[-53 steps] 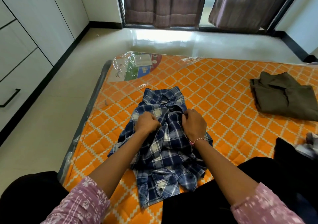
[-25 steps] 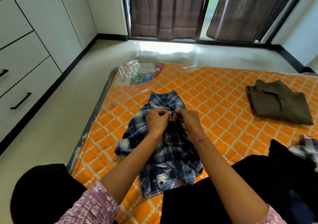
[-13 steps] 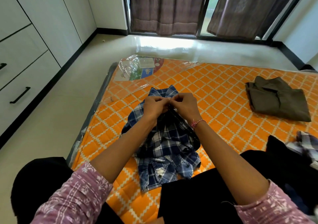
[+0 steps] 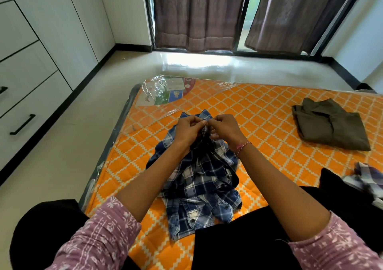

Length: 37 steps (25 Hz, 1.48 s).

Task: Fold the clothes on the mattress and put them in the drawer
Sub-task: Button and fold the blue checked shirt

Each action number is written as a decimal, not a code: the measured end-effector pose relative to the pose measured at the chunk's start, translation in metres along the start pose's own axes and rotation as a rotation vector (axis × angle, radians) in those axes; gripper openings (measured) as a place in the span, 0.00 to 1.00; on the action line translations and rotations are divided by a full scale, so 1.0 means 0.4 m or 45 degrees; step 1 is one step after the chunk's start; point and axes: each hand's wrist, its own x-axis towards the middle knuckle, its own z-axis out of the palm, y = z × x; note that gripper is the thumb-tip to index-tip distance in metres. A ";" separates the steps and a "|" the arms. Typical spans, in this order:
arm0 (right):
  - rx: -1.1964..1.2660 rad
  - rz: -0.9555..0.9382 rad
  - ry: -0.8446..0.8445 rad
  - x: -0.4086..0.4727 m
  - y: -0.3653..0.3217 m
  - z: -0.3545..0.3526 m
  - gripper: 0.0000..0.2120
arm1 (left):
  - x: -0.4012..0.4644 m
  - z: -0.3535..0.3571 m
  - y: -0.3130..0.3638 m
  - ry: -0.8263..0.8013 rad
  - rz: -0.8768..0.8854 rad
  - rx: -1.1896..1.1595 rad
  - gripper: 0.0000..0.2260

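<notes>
Hands have moved up the blue plaid shirt [image 4: 199, 172] from mid-front to the collar end since two seconds back; looks like buttoning is nearly done and folding not started. Left hand [image 4: 189, 129] and right hand [image 4: 224, 129] fingers are pinched together on the placket near the collar. Shirt lies bunched on the near left of the mattress [image 4: 259, 114]; drawer [image 4: 31, 112] far left, closed.
</notes>
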 end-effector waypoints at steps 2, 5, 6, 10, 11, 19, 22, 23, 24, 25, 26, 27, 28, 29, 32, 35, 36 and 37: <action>0.337 0.208 -0.143 0.000 0.003 0.001 0.10 | 0.009 -0.026 -0.003 -0.074 0.123 0.148 0.04; 0.518 0.388 -0.255 0.022 0.015 0.013 0.10 | 0.023 -0.065 -0.001 -0.188 -0.041 0.027 0.06; 0.518 0.404 -0.260 0.033 0.017 0.020 0.10 | 0.023 -0.073 -0.002 -0.193 -0.114 -0.030 0.06; 0.497 0.379 -0.147 0.087 0.014 0.031 0.08 | 0.012 -0.093 -0.046 -0.044 -0.025 0.339 0.05; 0.489 0.352 -0.113 0.101 0.015 0.026 0.08 | 0.005 -0.096 -0.069 -0.071 -0.011 0.512 0.03; -0.351 -0.187 0.199 0.077 0.143 0.029 0.07 | 0.021 -0.078 -0.162 -0.078 0.009 0.941 0.08; -0.577 -0.290 0.130 0.034 0.193 0.001 0.13 | 0.033 -0.070 -0.166 -0.127 0.069 1.169 0.06; -0.638 -0.269 0.011 0.024 0.205 -0.011 0.13 | 0.032 -0.065 -0.164 -0.132 0.080 1.224 0.04; -0.687 -0.245 -0.103 0.016 0.211 -0.019 0.13 | 0.031 -0.061 -0.163 -0.141 0.084 1.262 0.03; -0.728 -0.235 -0.183 0.010 0.213 -0.021 0.13 | 0.030 -0.057 -0.161 -0.150 0.082 1.282 0.03; -0.756 -0.236 -0.218 0.007 0.213 -0.019 0.13 | 0.029 -0.054 -0.159 -0.150 0.079 1.282 0.03; -0.768 -0.239 -0.225 0.008 0.209 -0.016 0.14 | 0.028 -0.054 -0.156 -0.137 0.082 1.258 0.04; -0.771 -0.234 -0.224 0.007 0.206 -0.013 0.15 | 0.026 -0.056 -0.150 -0.123 0.086 1.207 0.04; -0.763 -0.221 -0.224 0.003 0.201 -0.008 0.16 | 0.022 -0.060 -0.143 -0.114 0.082 1.123 0.03; -0.490 -0.103 -0.156 -0.015 0.195 0.002 0.14 | 0.002 -0.072 -0.113 -0.127 -0.058 0.649 0.04; -0.081 0.052 0.004 -0.039 0.173 0.023 0.10 | -0.025 -0.075 -0.082 -0.107 -0.217 0.310 0.07; 0.018 0.089 0.045 -0.045 0.164 0.031 0.11 | -0.032 -0.072 -0.075 -0.108 -0.233 0.260 0.08; 0.079 0.111 0.086 -0.049 0.157 0.039 0.12 | -0.039 -0.067 -0.069 -0.109 -0.240 0.227 0.08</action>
